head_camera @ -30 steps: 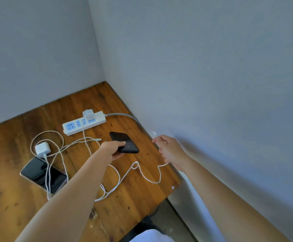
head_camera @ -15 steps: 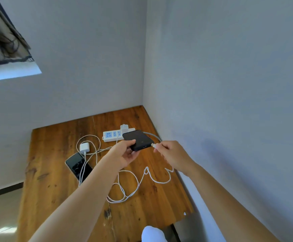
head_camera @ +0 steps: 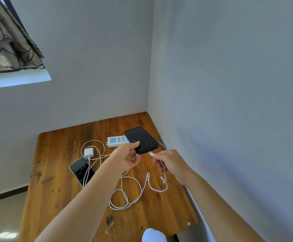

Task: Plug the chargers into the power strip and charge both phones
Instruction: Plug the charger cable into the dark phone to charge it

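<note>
Lighting: we log soft daylight, src the window [head_camera: 11,81] at upper left; even, fairly bright overall.
Glare: pale patch on floor [head_camera: 4,235], bottom-left corner.
Shadows: faint, diffuse, on right wall [head_camera: 203,154].
Optics: wide-angle bend twd frame edges; focus sharp, no motion blur.

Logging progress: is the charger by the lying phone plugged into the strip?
No, the charger lies on the table, clear of the power strip.
</note>
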`<state>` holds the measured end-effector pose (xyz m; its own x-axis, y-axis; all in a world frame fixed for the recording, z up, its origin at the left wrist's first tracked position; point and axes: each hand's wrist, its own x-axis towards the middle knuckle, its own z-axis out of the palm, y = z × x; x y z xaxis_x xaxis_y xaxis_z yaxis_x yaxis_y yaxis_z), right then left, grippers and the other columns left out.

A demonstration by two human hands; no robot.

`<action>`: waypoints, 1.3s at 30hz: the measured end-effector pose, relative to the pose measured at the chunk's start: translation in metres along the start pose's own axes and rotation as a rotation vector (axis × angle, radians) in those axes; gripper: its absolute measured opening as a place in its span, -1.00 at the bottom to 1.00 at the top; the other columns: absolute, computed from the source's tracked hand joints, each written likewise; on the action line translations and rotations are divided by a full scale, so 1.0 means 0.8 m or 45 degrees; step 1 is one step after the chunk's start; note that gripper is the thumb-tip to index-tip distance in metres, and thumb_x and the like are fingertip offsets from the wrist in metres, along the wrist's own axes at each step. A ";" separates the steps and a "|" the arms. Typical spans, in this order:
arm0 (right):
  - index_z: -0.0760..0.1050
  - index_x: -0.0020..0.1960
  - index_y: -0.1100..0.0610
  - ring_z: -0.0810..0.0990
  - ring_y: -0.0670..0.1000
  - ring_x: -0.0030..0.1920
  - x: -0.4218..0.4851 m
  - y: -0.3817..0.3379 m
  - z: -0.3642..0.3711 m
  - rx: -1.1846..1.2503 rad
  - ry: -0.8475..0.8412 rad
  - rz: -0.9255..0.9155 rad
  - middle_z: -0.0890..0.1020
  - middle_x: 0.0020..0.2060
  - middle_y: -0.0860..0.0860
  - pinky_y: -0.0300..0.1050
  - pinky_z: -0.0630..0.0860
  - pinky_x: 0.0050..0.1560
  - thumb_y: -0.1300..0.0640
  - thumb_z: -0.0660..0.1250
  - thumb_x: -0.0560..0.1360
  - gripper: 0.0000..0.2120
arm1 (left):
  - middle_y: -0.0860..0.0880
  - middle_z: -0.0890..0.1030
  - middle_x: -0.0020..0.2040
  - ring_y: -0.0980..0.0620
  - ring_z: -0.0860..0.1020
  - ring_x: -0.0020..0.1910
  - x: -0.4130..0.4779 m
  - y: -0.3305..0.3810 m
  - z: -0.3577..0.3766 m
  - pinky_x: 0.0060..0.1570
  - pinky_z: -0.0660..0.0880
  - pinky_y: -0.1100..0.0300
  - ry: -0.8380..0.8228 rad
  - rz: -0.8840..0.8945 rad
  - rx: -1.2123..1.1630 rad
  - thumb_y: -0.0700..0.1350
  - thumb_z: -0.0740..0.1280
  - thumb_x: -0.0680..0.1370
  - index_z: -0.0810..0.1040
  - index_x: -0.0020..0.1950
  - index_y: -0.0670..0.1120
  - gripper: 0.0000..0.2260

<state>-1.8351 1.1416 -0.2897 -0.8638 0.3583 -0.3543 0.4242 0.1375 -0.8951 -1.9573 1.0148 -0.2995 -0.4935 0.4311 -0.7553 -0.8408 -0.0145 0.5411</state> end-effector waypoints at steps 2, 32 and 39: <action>0.55 -0.37 0.10 0.53 -0.07 -0.42 -0.001 0.001 0.001 0.001 0.014 0.015 0.55 -0.46 0.00 -0.25 0.54 -0.33 0.11 0.22 0.55 -0.66 | -0.22 0.71 -0.15 -0.04 0.63 -0.28 0.001 -0.001 0.001 -0.44 0.51 0.29 -0.007 0.000 0.000 -0.18 0.40 0.49 0.42 0.16 -0.13 -0.71; 0.58 -0.26 0.12 0.57 -0.07 -0.39 0.004 0.004 0.018 0.119 0.294 0.031 0.59 -0.41 0.00 -0.24 0.56 -0.30 0.08 0.21 0.58 -0.70 | -0.21 0.69 -0.08 0.04 0.55 -0.34 0.009 -0.004 0.007 -0.46 0.48 0.33 0.017 0.097 0.062 -0.15 0.41 0.49 0.41 0.20 -0.11 -0.68; 0.58 -0.27 0.12 0.56 -0.07 -0.39 0.005 0.001 0.019 0.105 0.236 0.046 0.58 -0.40 0.03 -0.22 0.57 -0.27 0.10 0.21 0.58 -0.70 | -0.21 0.67 -0.01 0.05 0.53 -0.37 0.007 -0.005 0.006 -0.39 0.46 0.32 0.048 0.102 0.079 -0.16 0.41 0.49 0.39 0.23 -0.09 -0.64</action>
<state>-1.8424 1.1294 -0.2959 -0.7802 0.5268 -0.3373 0.4235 0.0481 -0.9046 -1.9558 1.0213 -0.3039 -0.5675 0.3962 -0.7218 -0.7838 0.0087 0.6210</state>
